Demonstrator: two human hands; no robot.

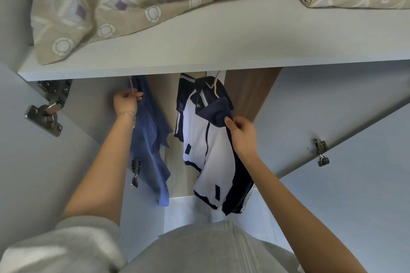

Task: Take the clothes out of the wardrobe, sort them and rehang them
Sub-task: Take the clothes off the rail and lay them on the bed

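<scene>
While the left hand (127, 101) grips what seems a hanger (131, 85) on the blue top (150, 135), the right hand (241, 135) pinches the collar (216, 113) of the soft, light jacket (206, 146).

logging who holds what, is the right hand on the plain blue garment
No, the right hand pinches the navy and white jacket; the left hand grips the hanger of the blue garment.
</scene>
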